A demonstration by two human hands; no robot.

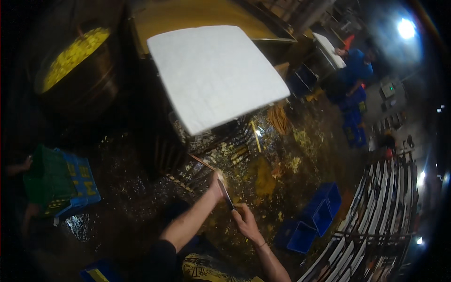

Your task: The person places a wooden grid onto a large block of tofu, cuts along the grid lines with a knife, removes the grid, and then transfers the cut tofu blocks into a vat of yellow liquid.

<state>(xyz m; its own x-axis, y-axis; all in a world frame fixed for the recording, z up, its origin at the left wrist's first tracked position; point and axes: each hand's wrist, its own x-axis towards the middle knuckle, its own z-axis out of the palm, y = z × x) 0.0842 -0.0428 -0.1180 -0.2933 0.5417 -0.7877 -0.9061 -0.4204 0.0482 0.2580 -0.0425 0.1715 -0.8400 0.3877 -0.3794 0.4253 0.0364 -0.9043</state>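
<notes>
A knife (225, 191) is held in the right hand (245, 222), whose fingers are clamped around its near end, while the blade is pointed away to the far left and laid just beside or against the left hand (217, 185). The left hand's fingers are seen partly curled, but whether anything is gripped in them cannot be told at this blur. Beyond both hands, a broad white board (218, 77) is set above the scrap-strewn floor (263, 176). At far left, yellow pieces (77, 56) are held in a large dark pot (91, 87). To the left, a green crate (44, 176) is placed against a blue crate (80, 176); to the near right, blue bins (324, 207) are placed.
</notes>
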